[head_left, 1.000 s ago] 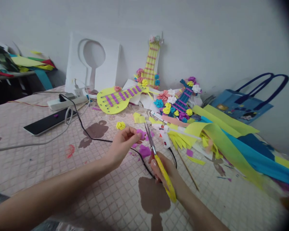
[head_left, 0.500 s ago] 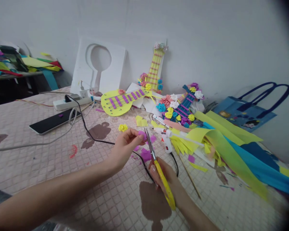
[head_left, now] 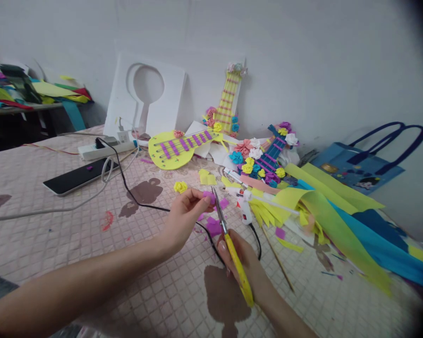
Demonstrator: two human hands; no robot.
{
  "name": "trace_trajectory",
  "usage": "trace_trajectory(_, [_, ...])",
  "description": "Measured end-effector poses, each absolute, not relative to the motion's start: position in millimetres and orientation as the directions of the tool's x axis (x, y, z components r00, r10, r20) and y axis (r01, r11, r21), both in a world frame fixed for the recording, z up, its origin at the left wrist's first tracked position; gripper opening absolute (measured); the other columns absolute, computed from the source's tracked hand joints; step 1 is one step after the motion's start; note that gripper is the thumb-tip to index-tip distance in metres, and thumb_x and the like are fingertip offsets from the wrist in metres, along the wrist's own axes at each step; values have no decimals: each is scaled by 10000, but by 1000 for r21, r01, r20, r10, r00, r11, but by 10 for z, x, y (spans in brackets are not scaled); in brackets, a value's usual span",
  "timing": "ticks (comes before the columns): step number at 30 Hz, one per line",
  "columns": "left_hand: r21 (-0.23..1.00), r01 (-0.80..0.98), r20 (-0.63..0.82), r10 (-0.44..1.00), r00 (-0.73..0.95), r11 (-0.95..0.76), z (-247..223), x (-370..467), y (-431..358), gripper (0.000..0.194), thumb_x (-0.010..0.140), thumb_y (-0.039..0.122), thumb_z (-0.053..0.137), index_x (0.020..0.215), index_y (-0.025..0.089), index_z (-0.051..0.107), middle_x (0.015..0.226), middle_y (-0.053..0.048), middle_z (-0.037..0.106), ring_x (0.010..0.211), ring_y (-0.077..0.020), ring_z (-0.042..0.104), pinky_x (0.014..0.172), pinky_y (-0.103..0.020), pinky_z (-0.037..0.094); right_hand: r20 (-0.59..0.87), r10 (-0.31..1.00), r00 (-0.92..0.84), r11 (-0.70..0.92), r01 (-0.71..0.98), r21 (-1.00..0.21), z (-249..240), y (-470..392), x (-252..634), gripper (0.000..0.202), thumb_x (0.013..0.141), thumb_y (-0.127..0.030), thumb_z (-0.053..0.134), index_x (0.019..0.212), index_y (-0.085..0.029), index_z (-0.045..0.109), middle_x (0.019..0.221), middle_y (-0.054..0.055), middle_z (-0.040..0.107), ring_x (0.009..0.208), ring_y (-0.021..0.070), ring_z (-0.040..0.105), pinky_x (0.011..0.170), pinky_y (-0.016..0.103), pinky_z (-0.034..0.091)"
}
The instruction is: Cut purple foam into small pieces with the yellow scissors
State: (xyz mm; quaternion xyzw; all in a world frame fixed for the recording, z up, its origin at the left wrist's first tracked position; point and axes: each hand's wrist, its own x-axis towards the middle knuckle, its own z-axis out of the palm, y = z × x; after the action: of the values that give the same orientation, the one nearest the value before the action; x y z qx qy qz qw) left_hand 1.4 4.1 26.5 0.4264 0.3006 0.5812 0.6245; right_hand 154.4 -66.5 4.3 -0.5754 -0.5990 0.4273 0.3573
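Between the thumb and fingers of my left hand [head_left: 188,212] is a small piece of purple paper [head_left: 208,196]. My right hand [head_left: 241,258] is wrapped round yellow-handled scissors [head_left: 237,256], whose blades point away from me, right beside the purple piece. The blades look nearly closed; whether they touch the paper I cannot tell. Under and beyond the hands lie more purple paper scraps [head_left: 214,227]. A yellow paper flower [head_left: 180,187] lies just past my left hand. To the right of the scissors rests a white glue gun [head_left: 246,211] with a black cord.
A yellow paper guitar [head_left: 172,155] with purple strips lies behind the hands, a blue flowered one [head_left: 268,157] to its right. Yellow and blue crepe paper [head_left: 352,234] covers the right side. A thin stick [head_left: 278,258], a power strip [head_left: 98,149] and a black tablet-like slab [head_left: 77,178] are on the table.
The scissor blades have drawn a little closer together, and the handles have shifted slightly left. My left hand keeps its pinch on the purple paper in nearly the same place.
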Motion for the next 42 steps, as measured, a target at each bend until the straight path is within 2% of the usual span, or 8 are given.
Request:
trace_trajectory(5, [889,-457,105,986,132,-34,265,14,36,176,823,286,714,800,159,594,762,17,670,714,-102,651,752,-244,517,-79,994,-68,-49,368,-929,53,-668,1526,337,826,-514,577,742,-219,437,607,-60,398,462,87,374,401,208,324])
trace_trajectory(17, [882,-469,104,986,130,-31,239,22,50,180,805,287,728,803,162,599,783,14,673,722,-111,653,760,-260,515,-84,995,-53,-57,389,-920,100,-669,1506,367,798,-552,585,724,-218,453,609,-46,418,483,100,391,413,221,333])
trace_trajectory(22, [882,-470,107,987,124,-37,253,21,41,178,807,288,726,798,161,602,778,13,672,710,-105,646,750,-254,517,-105,992,-73,-75,329,-941,137,-674,1490,379,783,-555,600,711,-230,420,607,-59,393,457,91,377,409,226,324])
trace_trajectory(42, [856,-517,77,990,118,-5,248,42,34,172,786,279,743,778,161,618,766,13,673,705,-108,641,781,-272,521,-89,995,-53,-64,353,-933,78,-665,1519,489,768,-689,579,720,-219,452,617,-40,415,493,104,385,408,222,321])
